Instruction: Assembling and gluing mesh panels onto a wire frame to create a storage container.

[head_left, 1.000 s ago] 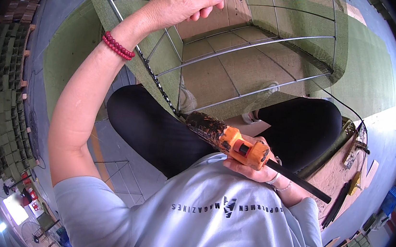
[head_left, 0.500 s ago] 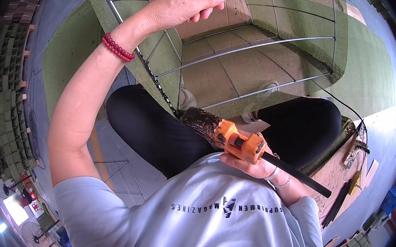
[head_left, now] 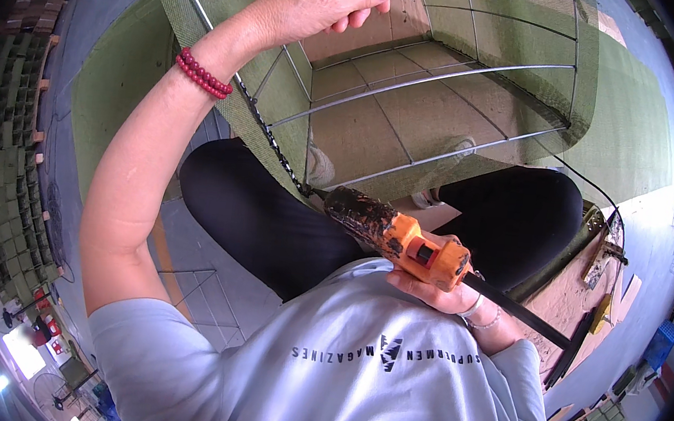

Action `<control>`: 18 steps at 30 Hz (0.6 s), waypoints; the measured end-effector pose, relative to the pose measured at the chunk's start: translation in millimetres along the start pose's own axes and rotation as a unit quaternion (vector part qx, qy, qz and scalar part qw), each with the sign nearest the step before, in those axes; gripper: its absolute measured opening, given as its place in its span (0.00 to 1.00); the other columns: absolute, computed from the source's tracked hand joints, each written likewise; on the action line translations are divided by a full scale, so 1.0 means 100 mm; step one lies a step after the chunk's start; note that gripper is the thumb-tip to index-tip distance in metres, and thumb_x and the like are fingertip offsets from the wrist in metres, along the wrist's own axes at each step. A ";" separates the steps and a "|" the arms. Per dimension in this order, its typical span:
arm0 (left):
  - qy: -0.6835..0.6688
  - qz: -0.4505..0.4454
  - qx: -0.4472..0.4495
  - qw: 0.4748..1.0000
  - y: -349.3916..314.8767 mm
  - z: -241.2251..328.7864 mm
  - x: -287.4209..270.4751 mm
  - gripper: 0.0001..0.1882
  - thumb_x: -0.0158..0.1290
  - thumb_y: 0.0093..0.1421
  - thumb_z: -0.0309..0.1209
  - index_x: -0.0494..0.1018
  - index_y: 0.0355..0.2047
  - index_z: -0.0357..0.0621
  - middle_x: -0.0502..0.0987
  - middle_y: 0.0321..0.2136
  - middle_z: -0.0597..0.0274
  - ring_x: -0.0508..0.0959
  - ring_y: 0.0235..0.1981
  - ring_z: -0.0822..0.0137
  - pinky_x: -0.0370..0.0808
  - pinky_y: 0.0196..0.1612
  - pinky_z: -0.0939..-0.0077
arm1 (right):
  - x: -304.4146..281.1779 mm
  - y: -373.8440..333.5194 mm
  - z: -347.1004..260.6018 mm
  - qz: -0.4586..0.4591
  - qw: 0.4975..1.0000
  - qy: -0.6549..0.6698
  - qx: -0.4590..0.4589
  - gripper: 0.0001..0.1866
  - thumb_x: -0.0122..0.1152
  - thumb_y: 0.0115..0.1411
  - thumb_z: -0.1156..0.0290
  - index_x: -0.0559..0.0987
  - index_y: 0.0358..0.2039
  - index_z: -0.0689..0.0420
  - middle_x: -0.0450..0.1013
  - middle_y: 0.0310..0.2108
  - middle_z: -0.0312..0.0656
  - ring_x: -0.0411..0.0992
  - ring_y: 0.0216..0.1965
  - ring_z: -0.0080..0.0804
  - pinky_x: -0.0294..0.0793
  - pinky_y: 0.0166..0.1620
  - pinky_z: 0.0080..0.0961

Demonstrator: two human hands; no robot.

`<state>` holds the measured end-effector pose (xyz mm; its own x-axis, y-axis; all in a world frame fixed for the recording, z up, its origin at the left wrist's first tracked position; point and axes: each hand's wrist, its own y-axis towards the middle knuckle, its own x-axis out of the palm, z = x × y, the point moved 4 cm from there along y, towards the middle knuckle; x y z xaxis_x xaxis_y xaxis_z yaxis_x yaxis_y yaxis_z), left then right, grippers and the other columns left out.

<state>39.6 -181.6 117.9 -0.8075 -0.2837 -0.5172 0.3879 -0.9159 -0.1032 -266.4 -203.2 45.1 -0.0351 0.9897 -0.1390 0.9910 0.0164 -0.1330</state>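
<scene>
A wire frame [head_left: 416,85] with green mesh fabric [head_left: 173,8] around its sides stands tilted before my lap. My left hand [head_left: 330,0], closed, pinches a wire at the frame's upper part between thumb and fingers. In my right hand [head_left: 437,293] is an orange hot glue gun [head_left: 419,252], its front part crusted with dark glue. A black glue stick [head_left: 519,310] sticks out of its back end. Black glue [head_left: 278,148] runs in a beaded line along the wire at the fabric's edge. The nozzle points at the lower end of that line.
Cardboard [head_left: 593,278] on the right holds a yellow-handled tool [head_left: 603,312] and dark sticks. A black cord [head_left: 594,184] curves down there. Stacked green pieces [head_left: 5,167] stand far left, a blue crate [head_left: 662,342] far right. Another wire frame [head_left: 212,304] lies on the floor.
The glue gun has moved a little right with my right hand, its nozzle shifting off the glue line's end. My left hand and the frame have shifted slightly right.
</scene>
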 end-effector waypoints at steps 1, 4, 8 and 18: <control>0.002 0.001 0.002 1.000 0.00 0.00 0.00 0.15 0.47 0.66 0.34 0.75 0.28 0.37 0.72 0.15 0.70 0.68 0.15 0.81 0.64 0.19 0.85 | 0.00 -0.01 0.01 -0.002 1.000 0.000 0.001 0.15 0.67 0.51 0.63 0.75 0.30 0.61 0.72 0.24 0.43 0.73 0.23 0.40 0.72 0.29 0.30; 0.010 0.003 0.010 1.000 0.00 0.01 -0.02 0.15 0.47 0.66 0.34 0.75 0.28 0.37 0.72 0.15 0.70 0.67 0.15 0.81 0.64 0.19 0.85 | 0.01 -0.05 0.04 -0.003 1.000 0.014 0.018 0.15 0.68 0.51 0.63 0.75 0.30 0.61 0.72 0.24 0.43 0.72 0.23 0.40 0.72 0.29 0.29; 0.004 0.003 0.031 1.000 0.03 -0.03 -0.05 0.15 0.47 0.66 0.34 0.75 0.27 0.37 0.72 0.15 0.70 0.67 0.15 0.81 0.64 0.19 0.84 | -0.02 -0.09 0.04 0.004 0.999 0.004 0.037 0.16 0.69 0.50 0.64 0.75 0.33 0.61 0.73 0.25 0.43 0.72 0.23 0.37 0.72 0.30 0.28; 0.017 0.017 0.022 0.999 0.06 -0.02 -0.08 0.15 0.48 0.65 0.35 0.75 0.27 0.38 0.72 0.15 0.70 0.68 0.14 0.81 0.64 0.19 0.84 | -0.05 -0.13 0.05 0.013 0.998 0.036 0.045 0.18 0.67 0.51 0.67 0.74 0.39 0.61 0.74 0.27 0.43 0.72 0.26 0.35 0.72 0.34 0.26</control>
<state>49.3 -183.7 119.8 -0.7775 -0.3063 -0.5493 0.3955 -0.9172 -0.0482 -280.1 -209.3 43.1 0.0032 0.9973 -0.0735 0.9757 -0.0192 -0.2183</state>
